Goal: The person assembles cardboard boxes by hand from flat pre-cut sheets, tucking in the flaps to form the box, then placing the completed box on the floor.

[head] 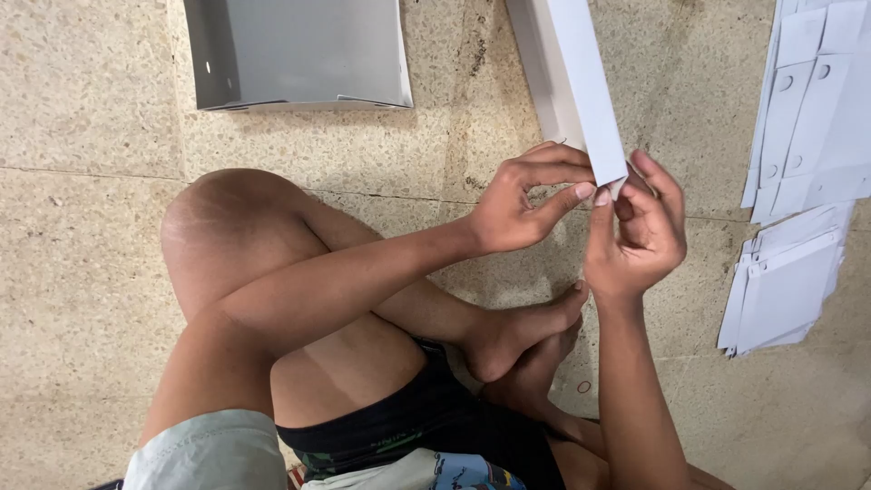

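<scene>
Folded card strip [588, 86] held between left hand [522, 204] and right hand [640, 231], above crossed legs on floor [82, 100]. Open box [299, 50] lies far left. Flat card stacks [798, 181] lie right, apparently overlapping.

A speckled beige stone floor [91, 109] fills the scene, crossed by a thin joint line. At the far left lies an open grey cardboard tray [299, 54] with low folded walls and small punched holes along its left wall. On the right, a spread of flat white card blanks [812, 109] with round holes runs along the far edge; nearer, a second stack of white blanks [785, 290] lies fanned, possibly folded sleeves, though the view is too small to tell.
</scene>
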